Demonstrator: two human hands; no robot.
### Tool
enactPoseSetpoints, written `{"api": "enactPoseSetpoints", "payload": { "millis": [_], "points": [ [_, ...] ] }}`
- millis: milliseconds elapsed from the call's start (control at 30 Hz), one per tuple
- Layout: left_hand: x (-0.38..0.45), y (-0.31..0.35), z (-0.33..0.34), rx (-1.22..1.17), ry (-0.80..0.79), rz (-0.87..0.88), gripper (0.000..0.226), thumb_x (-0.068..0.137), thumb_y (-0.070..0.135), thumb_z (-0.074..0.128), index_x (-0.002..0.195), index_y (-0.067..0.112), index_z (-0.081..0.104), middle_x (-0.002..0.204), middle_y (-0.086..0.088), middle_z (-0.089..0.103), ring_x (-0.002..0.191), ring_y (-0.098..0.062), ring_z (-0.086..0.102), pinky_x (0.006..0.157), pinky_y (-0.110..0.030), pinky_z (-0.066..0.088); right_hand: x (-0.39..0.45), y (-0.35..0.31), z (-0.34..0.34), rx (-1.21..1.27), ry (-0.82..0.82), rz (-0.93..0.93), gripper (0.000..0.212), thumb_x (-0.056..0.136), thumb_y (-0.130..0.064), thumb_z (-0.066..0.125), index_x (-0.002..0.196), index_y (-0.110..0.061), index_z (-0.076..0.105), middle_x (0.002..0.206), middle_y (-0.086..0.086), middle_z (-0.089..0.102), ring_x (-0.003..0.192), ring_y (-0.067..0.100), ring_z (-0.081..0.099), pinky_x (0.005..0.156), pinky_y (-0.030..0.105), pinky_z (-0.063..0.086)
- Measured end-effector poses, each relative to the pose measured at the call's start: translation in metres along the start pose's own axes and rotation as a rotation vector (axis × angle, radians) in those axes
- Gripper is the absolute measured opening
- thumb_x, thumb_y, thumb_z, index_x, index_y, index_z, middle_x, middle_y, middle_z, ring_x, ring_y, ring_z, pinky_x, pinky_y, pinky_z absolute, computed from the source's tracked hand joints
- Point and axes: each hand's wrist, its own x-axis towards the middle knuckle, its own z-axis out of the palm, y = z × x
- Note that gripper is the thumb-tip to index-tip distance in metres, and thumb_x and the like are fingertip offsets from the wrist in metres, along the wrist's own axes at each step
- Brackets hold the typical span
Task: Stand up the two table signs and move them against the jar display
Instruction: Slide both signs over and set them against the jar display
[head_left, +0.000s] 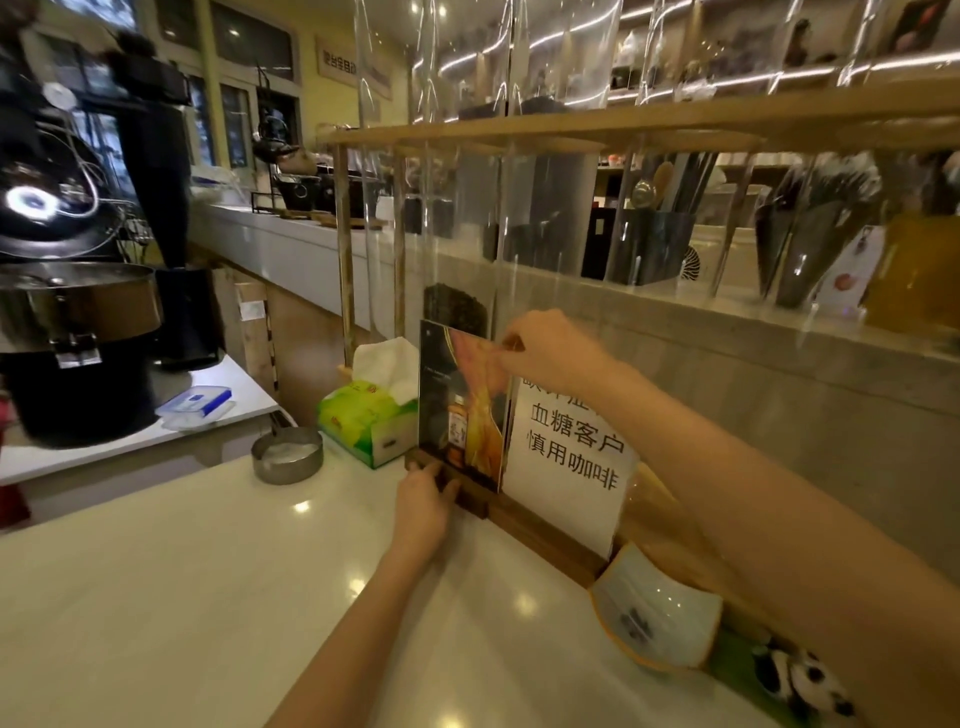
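Observation:
Two table signs stand upright on wooden bases at the back of the white counter, right in front of the jar display (467, 218), a wooden rack with tall clear jars. The left sign (457, 415) shows a dark picture with a bottle. The right sign (571, 447) is white with black Chinese characters. My left hand (423, 501) grips the wooden base of the picture sign. My right hand (550, 351) pinches that sign's top right corner. My right forearm hides part of the white sign.
A green tissue box (363, 421) sits left of the signs, with a small metal pan (287, 454) beside it. A white dish (654, 608) and a panda toy (800, 675) lie to the right. A coffee roaster (72, 312) stands at far left.

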Motion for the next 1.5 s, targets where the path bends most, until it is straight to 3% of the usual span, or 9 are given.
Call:
{"api": "enactPoseSetpoints", "payload": {
  "millis": [133, 267, 433, 733, 1000, 1067, 1133, 1200, 1500],
  "points": [
    [0.002, 0.000, -0.001, 0.039, 0.010, 0.015, 0.019, 0.088, 0.016, 0.053, 0.095, 0.004, 0.066, 0.093, -0.007, 0.050, 0.084, -0.020, 0.048, 0.073, -0.025, 0.035, 0.013, 0.000, 0.004, 0.067, -0.041, 0.008, 0.018, 0.087, -0.018, 0.054, 0.084, -0.004, 0.065, 0.066, 0.001, 0.055, 0.067, 0.018, 0.056, 0.054, 0.020, 0.041],
    [0.004, 0.001, -0.003, 0.079, 0.020, 0.023, 0.020, 0.088, 0.016, 0.053, 0.098, 0.005, 0.066, 0.091, -0.004, 0.048, 0.082, -0.016, 0.044, 0.072, -0.024, 0.033, 0.015, 0.004, 0.007, 0.157, -0.026, 0.025, 0.017, 0.086, -0.020, 0.055, 0.090, -0.007, 0.066, 0.081, 0.004, 0.060, 0.070, 0.013, 0.055, 0.057, 0.018, 0.040],
    [0.007, 0.004, -0.002, 0.106, -0.020, 0.037, 0.022, 0.090, 0.019, 0.051, 0.101, 0.006, 0.065, 0.092, -0.004, 0.048, 0.083, -0.017, 0.044, 0.075, -0.025, 0.035, 0.016, 0.005, 0.007, 0.210, -0.019, 0.039, 0.019, 0.087, -0.019, 0.054, 0.094, -0.005, 0.065, 0.072, -0.004, 0.053, 0.063, 0.005, 0.049, 0.054, 0.015, 0.035],
    [0.009, 0.002, 0.000, 0.094, -0.077, 0.029, 0.022, 0.090, 0.021, 0.050, 0.099, 0.008, 0.066, 0.096, -0.010, 0.054, 0.091, -0.026, 0.053, 0.083, -0.036, 0.044, 0.017, 0.008, 0.011, 0.203, 0.019, 0.046, 0.023, 0.088, -0.017, 0.053, 0.103, -0.003, 0.064, 0.087, 0.004, 0.060, 0.069, 0.008, 0.054, 0.054, 0.013, 0.037],
    [0.009, 0.007, -0.001, 0.190, -0.169, 0.027, 0.024, 0.091, 0.023, 0.047, 0.099, 0.005, 0.061, 0.105, -0.011, 0.047, 0.085, -0.017, 0.043, 0.078, -0.025, 0.036, 0.009, 0.012, 0.003, -0.051, -0.102, 0.059, 0.038, 0.087, -0.043, 0.050, 0.082, -0.007, 0.063, 0.068, 0.003, 0.057, 0.061, 0.016, 0.054, 0.059, 0.028, 0.045],
    [0.005, 0.009, -0.002, 0.236, -0.198, 0.067, 0.026, 0.091, 0.023, 0.046, 0.102, 0.004, 0.062, 0.118, -0.013, 0.046, 0.091, -0.018, 0.046, 0.085, -0.026, 0.039, 0.000, 0.020, -0.003, -0.123, -0.100, 0.049, 0.048, 0.080, -0.052, 0.053, 0.088, -0.006, 0.064, 0.077, 0.007, 0.066, 0.069, 0.021, 0.062, 0.065, 0.035, 0.053],
    [0.000, 0.011, 0.000, 0.300, -0.239, 0.160, 0.031, 0.091, 0.020, 0.046, 0.115, 0.005, 0.060, 0.145, -0.013, 0.035, 0.119, -0.024, 0.046, 0.104, -0.030, 0.035, -0.012, 0.028, -0.014, -0.105, -0.108, 0.050, 0.043, 0.081, -0.044, 0.057, 0.094, -0.003, 0.065, 0.084, 0.011, 0.070, 0.073, 0.023, 0.066, 0.069, 0.038, 0.056],
    [-0.007, 0.015, 0.001, 0.391, -0.314, 0.236, 0.038, 0.092, 0.020, 0.043, 0.129, 0.010, 0.051, 0.152, -0.009, 0.029, 0.137, -0.024, 0.032, 0.112, -0.030, 0.027, -0.024, 0.032, -0.022, -0.008, -0.105, 0.053, 0.032, 0.082, -0.032, 0.060, 0.098, -0.004, 0.066, 0.088, 0.011, 0.071, 0.071, 0.018, 0.066, 0.068, 0.031, 0.056],
    [-0.017, 0.019, 0.010, 0.579, -0.315, 0.294, 0.040, 0.094, 0.020, 0.039, 0.134, 0.019, 0.045, 0.150, -0.003, 0.036, 0.136, -0.022, 0.037, 0.112, -0.034, 0.034, -0.030, 0.026, -0.020, 0.037, 0.005, 0.042, 0.020, 0.081, -0.021, 0.063, 0.083, -0.001, 0.069, 0.081, 0.014, 0.073, 0.068, 0.021, 0.068, 0.065, 0.038, 0.057]
  ]
}}
